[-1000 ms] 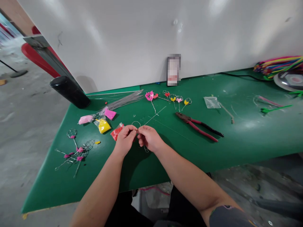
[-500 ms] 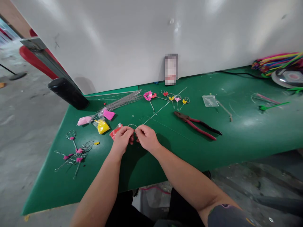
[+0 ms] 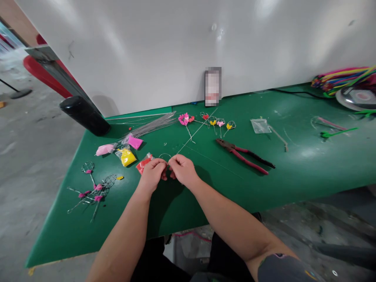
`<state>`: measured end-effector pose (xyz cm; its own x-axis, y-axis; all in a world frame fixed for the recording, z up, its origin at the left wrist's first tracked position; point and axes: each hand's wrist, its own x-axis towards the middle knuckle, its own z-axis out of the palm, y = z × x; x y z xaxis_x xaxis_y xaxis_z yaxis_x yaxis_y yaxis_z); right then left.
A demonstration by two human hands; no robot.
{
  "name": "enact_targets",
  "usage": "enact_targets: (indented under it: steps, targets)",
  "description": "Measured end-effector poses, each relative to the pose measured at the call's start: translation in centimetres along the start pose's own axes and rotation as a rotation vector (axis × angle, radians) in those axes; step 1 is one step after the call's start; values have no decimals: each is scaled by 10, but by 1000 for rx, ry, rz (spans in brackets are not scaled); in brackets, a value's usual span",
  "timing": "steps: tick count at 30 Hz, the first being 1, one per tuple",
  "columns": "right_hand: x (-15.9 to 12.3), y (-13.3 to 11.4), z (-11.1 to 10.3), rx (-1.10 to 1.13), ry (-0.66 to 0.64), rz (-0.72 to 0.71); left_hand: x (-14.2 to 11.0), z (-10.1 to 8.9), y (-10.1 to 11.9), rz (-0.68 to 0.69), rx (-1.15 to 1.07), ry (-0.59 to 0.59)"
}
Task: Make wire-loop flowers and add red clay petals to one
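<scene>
My left hand (image 3: 152, 175) and my right hand (image 3: 183, 170) meet above the green workbench (image 3: 241, 188), pinching a thin silver wire (image 3: 190, 135) between their fingertips. A small wire loop (image 3: 165, 156) rises above my fingers, and the long end runs away up the bench. A red bag of material (image 3: 144, 163) lies just beyond my left hand. Red-and-black handled pliers (image 3: 241, 156) rest to the right of my right hand, not touched. Small wire flowers (image 3: 211, 123) in pink, red and yellow lie beyond my hands.
Left of my hands lie pink and yellow bags (image 3: 126, 156), wire frames with pink pieces (image 3: 94, 192), and a bundle of steel rods (image 3: 152, 125). A black cylinder (image 3: 84, 116) stands at the back left. Coloured pipe cleaners (image 3: 340, 81) lie at the far right.
The long end of the wire has swung upward, from pointing right toward the flowers. My hands have drawn closer together, and the wire loop above them looks smaller.
</scene>
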<state>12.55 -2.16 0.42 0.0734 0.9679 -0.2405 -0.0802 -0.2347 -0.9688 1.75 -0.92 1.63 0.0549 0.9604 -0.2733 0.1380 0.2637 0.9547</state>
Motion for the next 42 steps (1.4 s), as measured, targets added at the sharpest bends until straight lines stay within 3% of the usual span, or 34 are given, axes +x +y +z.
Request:
enact_targets:
  steps: [4,9,12,16,20,26,33,42]
  targets:
    - [4,-3,-3,194,-50,168,-1,-4,0,143,157,-43]
    - [9,-5,-14,366,-246,361,3,-13,-4,419,313,-139]
    - [9,-5,-15,420,-319,386,6,-15,-6,521,306,-151]
    - [5,-4,-7,412,-132,146,8,-9,-9,438,155,44]
    - [1,-2,0,249,37,-16,6,-3,-9,356,46,185]
    - [-1,8,2,53,109,-249,-1,1,-4,278,176,246]
    - [2,21,3,-175,207,-546,-6,7,0,199,147,261]
    - [0,19,2,-364,226,-791,-5,7,-1,165,70,253]
